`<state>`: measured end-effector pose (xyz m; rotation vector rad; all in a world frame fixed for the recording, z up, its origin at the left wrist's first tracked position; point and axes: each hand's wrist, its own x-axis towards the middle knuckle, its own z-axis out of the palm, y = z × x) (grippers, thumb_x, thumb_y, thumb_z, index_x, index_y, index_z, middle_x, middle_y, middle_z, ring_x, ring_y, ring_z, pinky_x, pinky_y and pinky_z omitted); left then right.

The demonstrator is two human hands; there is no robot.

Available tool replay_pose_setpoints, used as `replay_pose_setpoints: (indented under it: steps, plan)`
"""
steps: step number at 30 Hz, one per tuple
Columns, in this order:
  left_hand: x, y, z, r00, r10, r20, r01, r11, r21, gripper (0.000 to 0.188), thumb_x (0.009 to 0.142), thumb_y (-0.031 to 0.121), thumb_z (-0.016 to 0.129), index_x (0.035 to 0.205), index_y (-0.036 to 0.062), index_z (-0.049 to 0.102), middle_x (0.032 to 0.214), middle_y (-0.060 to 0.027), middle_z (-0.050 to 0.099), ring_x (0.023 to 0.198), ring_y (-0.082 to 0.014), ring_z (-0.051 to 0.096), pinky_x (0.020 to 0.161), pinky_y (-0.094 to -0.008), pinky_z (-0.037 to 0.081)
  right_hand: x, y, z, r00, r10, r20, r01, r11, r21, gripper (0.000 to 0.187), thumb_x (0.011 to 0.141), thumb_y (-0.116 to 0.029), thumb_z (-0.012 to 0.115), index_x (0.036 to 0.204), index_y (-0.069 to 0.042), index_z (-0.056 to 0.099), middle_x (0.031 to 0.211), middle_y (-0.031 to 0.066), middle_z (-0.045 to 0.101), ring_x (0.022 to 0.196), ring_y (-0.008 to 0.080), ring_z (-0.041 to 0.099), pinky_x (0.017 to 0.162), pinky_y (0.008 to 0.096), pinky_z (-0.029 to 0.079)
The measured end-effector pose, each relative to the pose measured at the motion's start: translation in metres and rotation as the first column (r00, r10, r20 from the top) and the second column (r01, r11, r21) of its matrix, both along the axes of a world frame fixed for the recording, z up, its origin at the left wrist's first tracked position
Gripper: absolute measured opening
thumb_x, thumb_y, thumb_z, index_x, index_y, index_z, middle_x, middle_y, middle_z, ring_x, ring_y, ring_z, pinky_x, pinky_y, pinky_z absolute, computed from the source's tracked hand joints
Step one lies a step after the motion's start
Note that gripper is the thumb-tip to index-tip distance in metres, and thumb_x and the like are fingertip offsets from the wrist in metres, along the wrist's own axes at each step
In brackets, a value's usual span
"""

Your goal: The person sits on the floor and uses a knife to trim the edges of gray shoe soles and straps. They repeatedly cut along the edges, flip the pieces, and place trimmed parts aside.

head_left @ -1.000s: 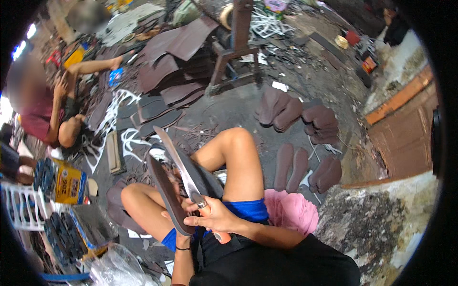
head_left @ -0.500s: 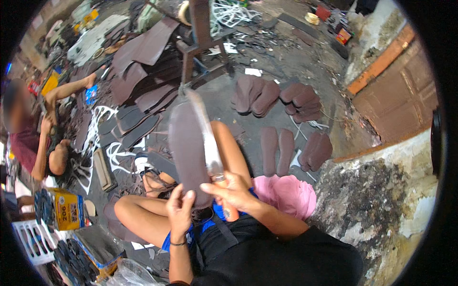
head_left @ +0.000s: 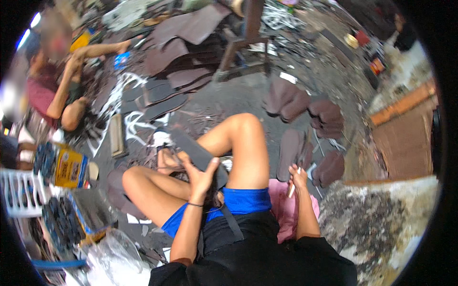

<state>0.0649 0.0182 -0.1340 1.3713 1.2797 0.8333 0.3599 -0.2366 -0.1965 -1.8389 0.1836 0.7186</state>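
My left hand (head_left: 200, 178) is raised over my lap with thumb and fingers apart, gripping nothing I can see. Beneath and beyond it a dark flat slab (head_left: 193, 147) lies slanting between my legs. Out to the right, my right hand (head_left: 298, 177) is closed around a knife (head_left: 292, 188); only a pale bit of it shows, and the blade cannot be made out. Just beyond that hand brown shoe soles (head_left: 289, 151) lie on the floor. Blur hides whether the hand touches one. Under my right forearm is a pink cloth (head_left: 281, 202).
Brown sole stacks (head_left: 286, 101) lie ahead to the right, near a stained wall (head_left: 353, 224). Brown sheets (head_left: 186, 28) and a wooden stand (head_left: 248, 28) are at the back. Another person (head_left: 47, 90) sits at left, beyond a yellow box (head_left: 71, 167) and white plastic rack (head_left: 21, 193).
The brown sole has left my left hand, whose fingers have spread. My right hand has swung right with the knife to the soles on the floor. The view has shifted.
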Motion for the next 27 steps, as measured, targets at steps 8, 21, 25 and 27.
replay_pose_setpoints:
  steps: [8, 21, 25, 27]
  plan:
    - [-0.030, -0.004, 0.055, 0.928, 0.191, 0.320, -0.124, 0.968, -0.221, 0.121, 0.068, 0.016, 0.092, 0.151, -0.0106, 0.009, 0.130, -0.0202, 0.050, 0.111, -0.0238, 0.059, 0.092, -0.0339, 0.053, -0.047, 0.056, 0.068, 0.940, 0.142, 0.309, -0.124, 0.989, -0.079, 0.030, 0.090, -0.018, 0.071, 0.112, 0.000, 0.064, 0.086, 0.0084, 0.068, 0.073, 0.0131, 0.066, 0.063, 0.0266, 0.053]
    - [-0.057, -0.037, 0.126, 0.710, 0.224, 0.668, -0.035, 0.958, -0.284, 0.046, 0.091, 0.021, 0.073, 0.127, 0.0046, 0.047, 0.108, -0.0078, 0.063, 0.095, -0.0185, 0.066, 0.082, -0.0335, 0.058, -0.198, 0.144, 0.203, 0.537, 0.765, 0.355, -0.841, 0.456, 0.290, 0.042, 0.084, -0.015, 0.081, 0.118, 0.002, 0.064, 0.094, 0.0085, 0.070, 0.085, 0.0118, 0.066, 0.077, 0.0282, 0.054]
    - [-0.079, -0.038, 0.127, 0.649, 0.342, 0.680, -0.086, 0.921, -0.381, 0.043, 0.096, 0.024, 0.068, 0.129, 0.0054, 0.048, 0.106, -0.0061, 0.063, 0.091, -0.0149, 0.066, 0.076, -0.0294, 0.058, -0.199, 0.122, 0.222, 0.459, 0.740, 0.491, -0.874, 0.474, 0.103, 0.041, 0.087, -0.014, 0.077, 0.123, -0.001, 0.062, 0.086, 0.0089, 0.069, 0.075, 0.0169, 0.064, 0.070, 0.0302, 0.052]
    - [-0.095, -0.038, 0.128, 0.631, 0.302, 0.715, -0.006, 0.923, -0.385, 0.043, 0.096, 0.026, 0.067, 0.130, 0.0063, 0.047, 0.107, -0.0062, 0.062, 0.090, -0.0148, 0.066, 0.076, -0.0290, 0.058, -0.179, 0.103, 0.231, 0.251, 0.822, 0.511, -0.894, 0.400, -0.203, 0.038, 0.088, -0.014, 0.075, 0.122, -0.002, 0.063, 0.086, 0.0106, 0.069, 0.069, 0.0191, 0.063, 0.066, 0.0318, 0.051]
